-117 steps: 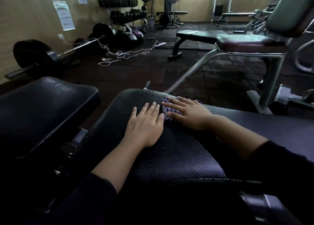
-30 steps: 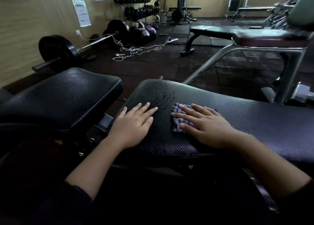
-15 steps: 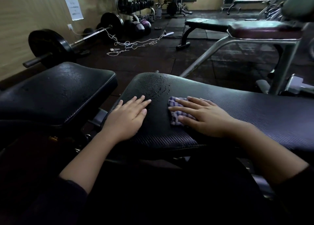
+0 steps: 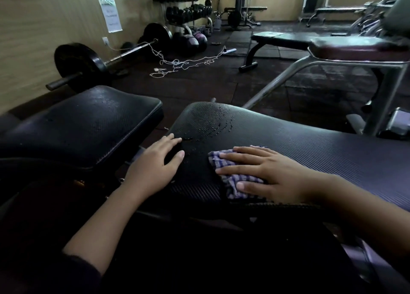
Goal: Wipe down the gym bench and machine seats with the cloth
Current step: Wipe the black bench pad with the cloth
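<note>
A long black ribbed bench pad [image 4: 310, 145] stretches from the centre to the right, with water droplets [image 4: 218, 125] beaded near its far left end. My right hand [image 4: 266, 171] lies flat with straight fingers on a purple-and-white checked cloth [image 4: 235, 180], pressing it against the pad near the front edge. My left hand [image 4: 155, 165] rests on the pad's left end, fingers spread over the edge. A separate black seat pad [image 4: 84, 125] sits to the left, speckled with drops.
A loaded barbell [image 4: 88, 60] lies along the left wall, with a tangled white cord [image 4: 177, 64] on the rubber floor. A flat bench [image 4: 281, 38] and a maroon-seated machine [image 4: 357, 47] with a metal frame stand behind. Dumbbell racks [image 4: 184, 5] line the far wall.
My right hand has slid the cloth toward the pad's front edge. My left hand has shifted left to the pad's end. The view has moved slightly.
</note>
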### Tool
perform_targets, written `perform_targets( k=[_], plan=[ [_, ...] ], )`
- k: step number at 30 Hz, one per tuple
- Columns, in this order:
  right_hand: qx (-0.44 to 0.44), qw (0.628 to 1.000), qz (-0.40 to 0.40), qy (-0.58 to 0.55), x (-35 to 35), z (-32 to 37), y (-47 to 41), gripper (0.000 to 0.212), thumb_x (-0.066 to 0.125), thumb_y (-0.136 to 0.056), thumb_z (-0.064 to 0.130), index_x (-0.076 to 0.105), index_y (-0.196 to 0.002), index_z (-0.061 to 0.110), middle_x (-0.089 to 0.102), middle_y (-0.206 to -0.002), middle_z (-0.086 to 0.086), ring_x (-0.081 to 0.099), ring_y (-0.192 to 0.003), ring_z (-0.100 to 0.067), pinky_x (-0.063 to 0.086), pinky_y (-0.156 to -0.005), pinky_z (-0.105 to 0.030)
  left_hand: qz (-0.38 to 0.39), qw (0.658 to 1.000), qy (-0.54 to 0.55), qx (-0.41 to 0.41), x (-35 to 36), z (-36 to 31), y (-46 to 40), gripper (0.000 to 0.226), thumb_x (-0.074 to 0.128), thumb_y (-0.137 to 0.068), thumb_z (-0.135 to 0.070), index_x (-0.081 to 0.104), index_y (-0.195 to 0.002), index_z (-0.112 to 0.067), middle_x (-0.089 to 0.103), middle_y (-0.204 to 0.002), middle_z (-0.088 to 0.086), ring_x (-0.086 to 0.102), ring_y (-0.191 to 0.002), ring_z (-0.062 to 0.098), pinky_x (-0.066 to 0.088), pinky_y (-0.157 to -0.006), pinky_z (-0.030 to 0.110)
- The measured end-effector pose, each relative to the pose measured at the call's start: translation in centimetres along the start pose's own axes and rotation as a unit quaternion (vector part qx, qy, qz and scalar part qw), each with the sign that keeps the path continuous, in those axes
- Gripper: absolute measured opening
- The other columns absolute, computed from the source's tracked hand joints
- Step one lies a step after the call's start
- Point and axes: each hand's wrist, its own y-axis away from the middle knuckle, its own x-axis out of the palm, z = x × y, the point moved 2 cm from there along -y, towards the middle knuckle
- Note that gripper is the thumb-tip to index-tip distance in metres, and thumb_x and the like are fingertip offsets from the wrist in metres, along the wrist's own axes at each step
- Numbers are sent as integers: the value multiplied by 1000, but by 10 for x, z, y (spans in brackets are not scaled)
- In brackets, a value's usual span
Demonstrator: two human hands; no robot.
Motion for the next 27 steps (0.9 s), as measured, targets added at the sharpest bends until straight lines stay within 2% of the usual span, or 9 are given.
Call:
perform_targets(
  k=[3,7,15,17,20,22,24,25,27],
  plan=[
    [-20,999,7,31,4,12,-14,53,13,-92,68,12,-144,58,-2,-158,25,-4,-148,-10,1,-121,-38,1,1000,4,-8,4,4,0,44,40,-100,-43,38,-144,-41,22,-156,-21,12,-145,-2,16,-117,33],
    [-35,999,19,31,4,28,-26,54,11,-90,69,2,-143,61,-12,-156,25,-14,-146,-9,-12,-117,-29,-10,1000,1,-4,7,7,-3,43,35,-103,-34,37,-145,-38,22,-157,-17,12,-146,3,11,-117,28],
    [30,999,-12,9,10,42,-70,64,2,-78,79,7,-140,63,2,-158,22,-1,-148,-12,1,-121,-36,-45,995,86,-32,7,11,-4,42,36,-103,-15,47,-141,-27,37,-152,-14,24,-142,1,13,-111,17],
    [70,998,-6,3,5,26,-88,60,9,-83,77,9,-141,62,3,-159,21,0,-148,-10,-1,-119,-33,-47,994,91,-36,7,12,-3,42,36,-103,-14,48,-141,-26,38,-151,-13,25,-142,1,14,-111,18],
    [161,987,2,5,-3,-12,-95,51,23,-96,61,13,-146,52,6,-159,20,1,-147,-8,-1,-115,-27,-49,994,91,-37,7,10,-1,42,36,-103,-14,48,-140,-26,39,-150,-14,25,-141,0,13,-108,14],
    [196,981,1,-5,-4,-24,-83,52,23,-97,59,13,-148,48,8,-159,19,2,-147,-7,-1,-114,-24,-52,994,89,-40,7,10,0,42,35,-103,-14,48,-140,-27,39,-150,-16,25,-141,-1,12,-106,12],
    [200,980,2,12,-1,-16,-65,62,8,-88,73,12,-146,51,8,-159,18,2,-147,-9,-2,-116,-28,-56,994,89,-42,6,9,0,42,35,-102,-14,49,-140,-27,39,-150,-15,25,-141,-1,11,-104,10],
    [187,982,-4,26,2,-4,-56,77,-5,-76,82,11,-146,53,8,-159,18,2,-148,-11,-2,-117,-30,-58,993,89,-43,6,9,0,42,35,-102,-14,50,-140,-26,40,-149,-15,26,-140,-1,11,-102,8],
    [143,988,-17,47,9,27,-45,98,-27,-61,83,11,-146,52,8,-159,16,3,-148,-16,-1,-117,-34,-66,993,92,-43,6,10,-2,42,36,-102,-12,52,-139,-25,42,-148,-15,28,-139,0,12,-100,7]
  ],
)
